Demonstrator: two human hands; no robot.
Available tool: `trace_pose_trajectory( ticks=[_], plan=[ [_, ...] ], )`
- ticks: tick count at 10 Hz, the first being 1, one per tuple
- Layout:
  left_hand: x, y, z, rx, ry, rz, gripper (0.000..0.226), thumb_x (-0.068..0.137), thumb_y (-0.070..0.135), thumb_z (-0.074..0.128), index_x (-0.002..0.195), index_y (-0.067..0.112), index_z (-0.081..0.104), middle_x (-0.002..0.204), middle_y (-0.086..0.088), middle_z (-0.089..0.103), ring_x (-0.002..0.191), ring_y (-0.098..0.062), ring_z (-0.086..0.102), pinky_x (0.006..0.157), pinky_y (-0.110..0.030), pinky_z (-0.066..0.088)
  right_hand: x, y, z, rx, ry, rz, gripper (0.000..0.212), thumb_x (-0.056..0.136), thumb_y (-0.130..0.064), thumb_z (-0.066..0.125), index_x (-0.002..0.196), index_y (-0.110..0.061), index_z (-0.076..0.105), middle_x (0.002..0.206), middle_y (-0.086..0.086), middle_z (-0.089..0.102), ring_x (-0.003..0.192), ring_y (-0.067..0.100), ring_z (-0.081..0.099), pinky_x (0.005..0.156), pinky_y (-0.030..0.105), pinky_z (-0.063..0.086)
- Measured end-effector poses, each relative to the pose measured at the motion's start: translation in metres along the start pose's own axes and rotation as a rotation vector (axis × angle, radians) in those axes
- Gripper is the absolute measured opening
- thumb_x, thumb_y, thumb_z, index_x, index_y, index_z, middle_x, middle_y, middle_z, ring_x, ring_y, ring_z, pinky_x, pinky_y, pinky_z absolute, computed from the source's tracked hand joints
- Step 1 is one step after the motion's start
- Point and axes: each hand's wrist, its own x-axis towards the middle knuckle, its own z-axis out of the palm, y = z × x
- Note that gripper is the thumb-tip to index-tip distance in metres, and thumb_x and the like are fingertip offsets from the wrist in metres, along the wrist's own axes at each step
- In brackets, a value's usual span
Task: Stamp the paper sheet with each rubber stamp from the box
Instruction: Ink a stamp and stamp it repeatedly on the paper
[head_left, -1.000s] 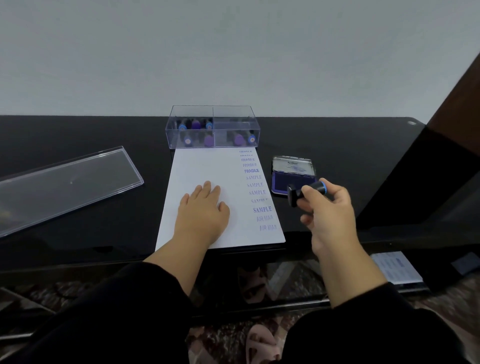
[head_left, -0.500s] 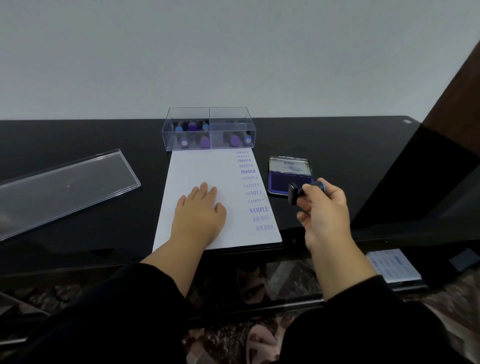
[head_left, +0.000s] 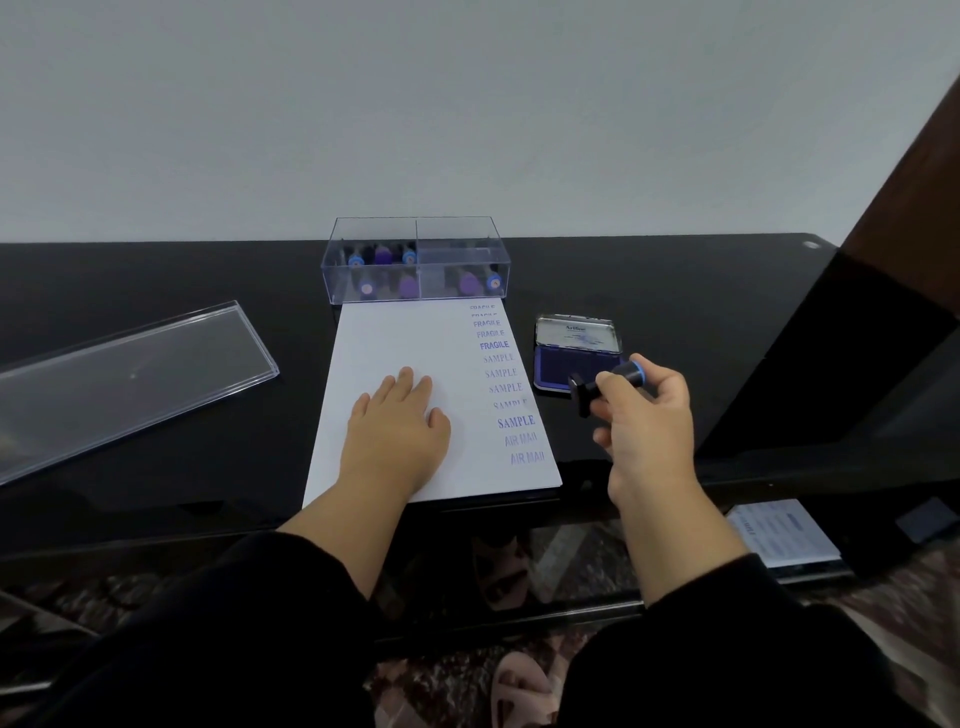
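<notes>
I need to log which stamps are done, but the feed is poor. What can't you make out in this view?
- Head view: the wording on the rubber stamp held by the right hand; its face is turned away.
- Stamps in the clear box: too small to count or read.
- Top lines on the paper sheet: faint, partly cut off.

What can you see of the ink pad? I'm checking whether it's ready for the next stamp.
The ink pad is a small rectangular tin lying open on the black table, just right of the paper sheet and apart from it. Its silvery hinged lid, with blurred print inside, is tipped back away from the person; the dark blue pad faces up. The right hand holds a rubber stamp over its near right corner; contact cannot be told.
</notes>
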Motion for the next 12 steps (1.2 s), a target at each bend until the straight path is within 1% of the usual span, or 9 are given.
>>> trace_pose_trajectory(
  ticks=[2, 5, 7, 8, 9, 10, 11, 12],
  plan=[
    [0.0, -0.001, 0.001, 0.013, -0.001, -0.001, 0.053, 0.101, 0.031, 0.022, 0.152, 0.02, 0.012, 0.16, 0.001, 0.002, 0.147, -0.015, 0.001, 0.118, -0.034, -0.001, 0.0, 0.001, 0.0, -0.001, -0.009, 0.002, 0.03, 0.086, -0.009, 0.062, 0.108, -0.028, 0.051, 0.083, -0.004, 0.057, 0.063, 0.003, 0.056, 0.047, 0.019, 0.039],
    [0.001, 0.0, 0.0, 0.009, -0.005, 0.002, 0.053, 0.101, 0.031, 0.022, 0.152, 0.02, 0.013, 0.16, 0.001, 0.003, 0.147, -0.016, 0.002, 0.118, -0.035, -0.001, 0.0, 0.001, 0.002, -0.009, -0.023, 0.007, 0.032, 0.087, -0.009, 0.061, 0.111, -0.027, 0.051, 0.082, -0.006, 0.058, 0.067, 0.005, 0.056, 0.052, 0.022, 0.04],
    [0.0, 0.0, 0.0, 0.003, 0.005, -0.004, 0.053, 0.101, 0.03, 0.023, 0.152, 0.02, 0.014, 0.16, 0.001, 0.003, 0.147, -0.015, 0.002, 0.118, -0.035, -0.001, 0.001, 0.002, 0.005, -0.031, -0.042, -0.02, 0.029, 0.087, -0.008, 0.06, 0.107, -0.026, 0.05, 0.079, -0.006, 0.057, 0.064, 0.004, 0.055, 0.049, 0.018, 0.039],
    [0.0, 0.0, 0.001, 0.008, -0.002, -0.001, 0.053, 0.101, 0.031, 0.022, 0.152, 0.019, 0.013, 0.16, 0.001, 0.002, 0.147, -0.015, 0.002, 0.118, -0.035, -0.001, 0.01, 0.001, 0.008, -0.134, -0.072, -0.142, 0.029, 0.087, -0.008, 0.06, 0.096, -0.033, 0.048, 0.085, -0.004, 0.061, 0.072, 0.008, 0.057, 0.061, 0.02, 0.045],
    [0.0, 0.0, 0.001, 0.002, 0.002, 0.001, 0.053, 0.101, 0.031, 0.023, 0.152, 0.02, 0.014, 0.16, 0.001, 0.003, 0.147, -0.015, 0.002, 0.118, -0.035, -0.001, 0.02, -0.001, 0.009, -0.28, -0.108, -0.273, 0.03, 0.088, -0.009, 0.059, 0.106, -0.029, 0.047, 0.086, -0.008, 0.061, 0.077, 0.006, 0.058, 0.066, 0.011, 0.046],
    [0.001, 0.0, 0.0, 0.005, 0.004, 0.001, 0.053, 0.101, 0.03, 0.023, 0.152, 0.02, 0.014, 0.16, 0.001, 0.003, 0.147, -0.016, 0.002, 0.118, -0.035, 0.0, 0.035, -0.001, 0.01, -0.55, -0.134, -0.396, 0.032, 0.091, -0.014, 0.057, 0.119, -0.028, 0.048, 0.09, -0.009, 0.06, 0.076, 0.003, 0.056, 0.057, 0.009, 0.04],
    [0.001, 0.0, 0.0, 0.005, 0.006, 0.003, 0.053, 0.101, 0.031, 0.023, 0.152, 0.02, 0.014, 0.16, 0.001, 0.003, 0.147, -0.016, 0.002, 0.118, -0.035, 0.0, 0.045, 0.0, 0.014, -0.737, -0.141, -0.453, 0.031, 0.093, -0.015, 0.054, 0.121, -0.026, 0.049, 0.115, -0.007, 0.061, 0.09, 0.01, 0.059, 0.061, 0.016, 0.04],
    [0.0, 0.001, 0.0, -0.003, 0.005, -0.001, 0.053, 0.101, 0.03, 0.023, 0.152, 0.02, 0.014, 0.16, 0.001, 0.003, 0.147, -0.015, 0.002, 0.118, -0.034, -0.001, 0.05, 0.001, 0.017, -0.863, -0.143, -0.481, 0.03, 0.094, -0.016, 0.054, 0.122, -0.026, 0.049, 0.11, -0.003, 0.061, 0.089, 0.015, 0.059, 0.065, 0.027, 0.046]
  ],
)
